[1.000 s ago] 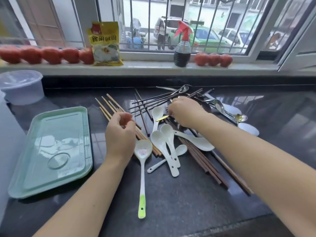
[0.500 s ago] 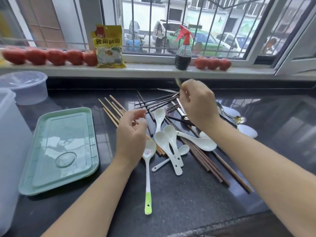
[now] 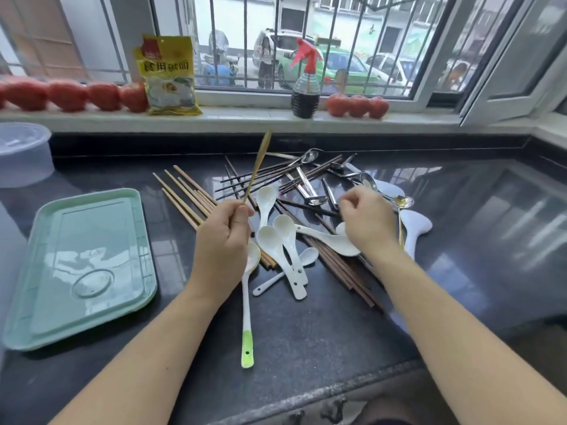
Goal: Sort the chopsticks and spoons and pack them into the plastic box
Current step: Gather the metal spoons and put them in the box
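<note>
My left hand (image 3: 224, 237) grips the lower end of a thin gold spoon (image 3: 257, 167), which stands tilted up toward the window. My right hand (image 3: 365, 222) hovers over the pile with loosely curled fingers and holds nothing I can see. Under it lie metal spoons (image 3: 310, 191), dark chopsticks (image 3: 264, 176) and a second gold spoon (image 3: 403, 202). White ceramic spoons (image 3: 276, 240) lie between my hands, and a green-tipped spoon (image 3: 247, 317) lies below my left hand. Light wooden chopsticks (image 3: 184, 191) lie to the left, brown chopsticks (image 3: 346, 274) to the right.
A green plastic lid (image 3: 76, 265) lies flat on the dark counter at the left. A round clear container (image 3: 21, 154) stands at the far left back. On the windowsill stand tomatoes (image 3: 70, 95), a yellow packet (image 3: 167, 75) and a spray bottle (image 3: 305, 87).
The gold spoon, lifted out of the pile by my right hand, is now in my left hand. My right hand has dropped back down over the metal spoons.
</note>
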A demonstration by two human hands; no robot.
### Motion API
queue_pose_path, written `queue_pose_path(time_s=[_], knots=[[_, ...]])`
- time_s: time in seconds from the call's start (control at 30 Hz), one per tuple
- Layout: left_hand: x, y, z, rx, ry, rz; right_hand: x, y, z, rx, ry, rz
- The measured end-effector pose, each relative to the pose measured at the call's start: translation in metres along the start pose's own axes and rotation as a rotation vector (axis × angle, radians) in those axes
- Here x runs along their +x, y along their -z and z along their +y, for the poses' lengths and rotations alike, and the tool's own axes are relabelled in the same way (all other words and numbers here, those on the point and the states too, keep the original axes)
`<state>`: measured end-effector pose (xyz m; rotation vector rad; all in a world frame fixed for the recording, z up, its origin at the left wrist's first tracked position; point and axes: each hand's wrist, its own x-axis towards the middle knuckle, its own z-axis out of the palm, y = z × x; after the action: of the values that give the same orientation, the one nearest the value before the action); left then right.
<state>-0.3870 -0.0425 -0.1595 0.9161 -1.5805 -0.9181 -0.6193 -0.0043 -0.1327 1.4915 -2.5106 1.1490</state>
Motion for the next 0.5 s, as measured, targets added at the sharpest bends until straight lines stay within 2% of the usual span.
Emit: queue_pose_path(time_s=[0.1, 0.2, 0.3, 0.4, 0.5], knots=[[0.0, -0.002, -0.004, -0.002, 0.009, 0.009, 0.039, 0.015, 0.048, -0.278, -0.073, 0.032], [0.001, -0.002, -0.006, 0.016, -0.009, 0.051, 0.073, 0.027, 0.08, -0.594, 0.002, 0.035], [0.003, 0.0, -0.007, 0.045, -0.032, 0.101, 0.095, 0.031, 0.099, -0.841, 0.046, -0.059], [0.005, 0.002, -0.008, 0.065, -0.035, 0.119, 0.102, 0.025, 0.109, -0.885, 0.035, -0.099], [0.005, 0.001, -0.007, 0.067, -0.035, 0.106, 0.102, 0.02, 0.11, -0.758, 0.024, -0.068]])
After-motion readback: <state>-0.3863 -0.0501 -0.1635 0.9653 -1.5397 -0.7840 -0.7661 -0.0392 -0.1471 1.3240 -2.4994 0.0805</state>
